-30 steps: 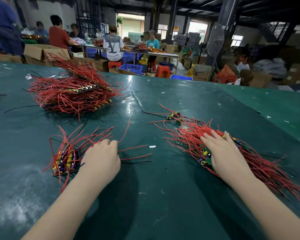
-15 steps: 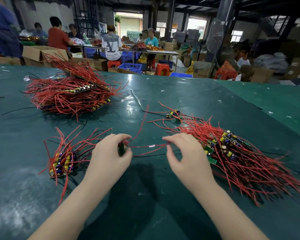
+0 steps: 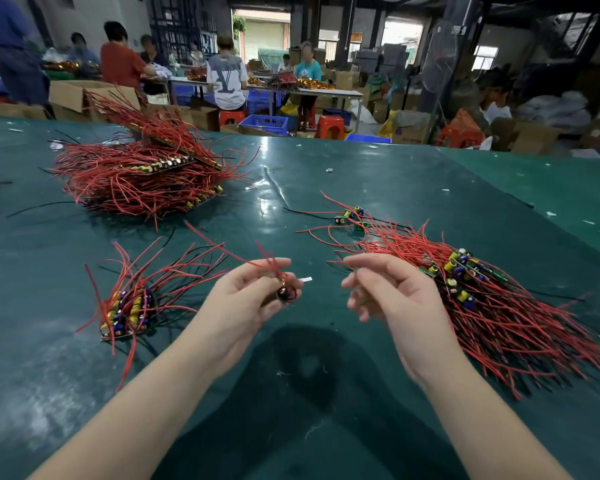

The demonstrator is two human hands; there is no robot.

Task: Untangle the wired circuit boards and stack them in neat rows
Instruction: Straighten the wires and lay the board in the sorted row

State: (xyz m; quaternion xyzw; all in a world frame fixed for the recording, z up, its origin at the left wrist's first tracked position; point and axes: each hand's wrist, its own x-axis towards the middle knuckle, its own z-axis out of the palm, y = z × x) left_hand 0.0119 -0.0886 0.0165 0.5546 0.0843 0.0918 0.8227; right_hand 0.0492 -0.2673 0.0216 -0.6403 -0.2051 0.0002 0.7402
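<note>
My left hand point(image 3: 246, 299) grips one small circuit board point(image 3: 284, 293) above the green table point(image 3: 291, 393), its red wires running up and left past my fingers. My right hand point(image 3: 392, 296) hovers beside it with loosely curled fingers and holds nothing. A tangled heap of wired boards point(image 3: 482, 299) lies just right of my right hand. A short stack of boards point(image 3: 129, 313) with red and black wires sits left of my left hand. A large stacked pile point(image 3: 142, 178) stands at the far left.
A lone board point(image 3: 350, 214) with loose wires lies beyond the right heap. Small white scraps point(image 3: 305, 279) dot the table. Past the far edge are cardboard boxes point(image 3: 84, 95), blue crates point(image 3: 265, 123), red stools and several seated people at tables.
My right hand left the right heap, brought a board to the centre and let go of its wires. My left hand left the short stack, took the board and lifted it.
</note>
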